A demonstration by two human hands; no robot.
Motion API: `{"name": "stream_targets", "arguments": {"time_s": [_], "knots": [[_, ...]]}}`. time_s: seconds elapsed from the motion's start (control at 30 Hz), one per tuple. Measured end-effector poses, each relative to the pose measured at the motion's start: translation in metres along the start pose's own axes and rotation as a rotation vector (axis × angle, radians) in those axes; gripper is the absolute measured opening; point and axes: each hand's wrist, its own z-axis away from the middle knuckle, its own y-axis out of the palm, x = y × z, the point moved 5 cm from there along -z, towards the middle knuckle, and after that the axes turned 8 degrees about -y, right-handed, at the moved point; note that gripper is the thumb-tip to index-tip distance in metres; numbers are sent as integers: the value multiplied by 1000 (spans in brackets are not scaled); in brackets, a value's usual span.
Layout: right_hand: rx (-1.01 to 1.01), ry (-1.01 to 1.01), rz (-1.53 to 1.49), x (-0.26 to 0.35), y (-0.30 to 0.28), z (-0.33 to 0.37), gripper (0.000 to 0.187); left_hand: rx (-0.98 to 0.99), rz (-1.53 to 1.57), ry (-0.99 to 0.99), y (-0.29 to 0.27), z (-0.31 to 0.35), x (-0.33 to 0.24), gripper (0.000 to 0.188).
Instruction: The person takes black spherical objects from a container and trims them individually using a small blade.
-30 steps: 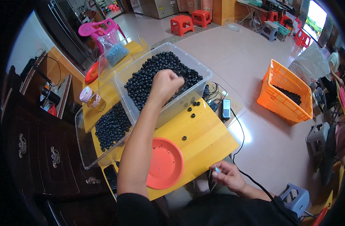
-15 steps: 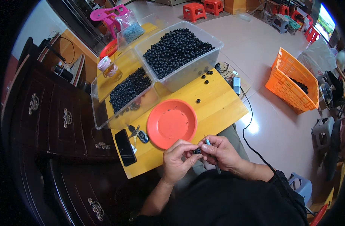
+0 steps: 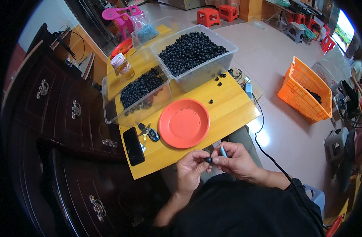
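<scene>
My left hand pinches a small round black piece between thumb and fingertips, just beyond my lap. Close against it, my right hand is closed around a slim tool with a light-blue handle and a thin pointed tip. The right thumb and fingers are also at the black piece. Whether the tool touches the piece I cannot tell. Beyond my hands a shallow orange-red basin rests on the yellow table, with tiny dark bits in it.
Two clear bins hold many black pieces: a large bin and a smaller bin. Several loose black pieces lie on the table. A phone, keys and a drink bottle are at left. An orange crate stands on the floor.
The black piece has turned in my left fingers and now shows a rounded side. The tool's lower end no longer shows below my right hand. The whole view has shifted slightly.
</scene>
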Motion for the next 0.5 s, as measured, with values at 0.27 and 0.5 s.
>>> {"name": "stream_targets", "arguments": {"time_s": [0.27, 0.5], "knots": [[-19, 46, 51, -6, -12, 7, 9, -54, 94, -124, 3, 6, 14, 16], [-7, 8, 130, -7, -11, 6, 9, -86, 84, -50, 11, 8, 14, 16]]}}
